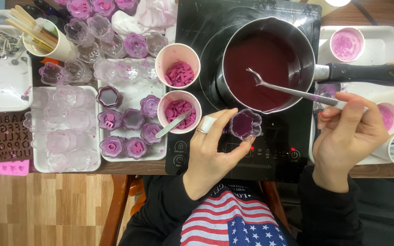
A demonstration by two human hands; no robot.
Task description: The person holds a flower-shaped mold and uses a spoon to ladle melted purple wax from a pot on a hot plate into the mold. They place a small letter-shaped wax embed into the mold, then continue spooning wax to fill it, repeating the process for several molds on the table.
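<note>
1. Two hands busy here – your left hand [208,152] pinches a small flower-shaped clear cup [245,125] filled with purple liquid, thumb and fingertips closed on its rim, right over the front edge of the black induction hob [274,150].
2. Your right hand [349,136] is curled shut around the handle of a metal spoon [292,91], whose bowl sits over the dark purple liquid in the saucepan [267,64].
3. That saucepan sits on the hob, its black handle pointing to your right.
4. Just left of the hob stand two paper cups of pink letter shapes [178,91] – the nearer one has a metal tool leaning in it.
5. Further left, a white tray [128,98] holds more filled purple flower cups.
6. The table [115,167] edge shows below the trays.
</note>
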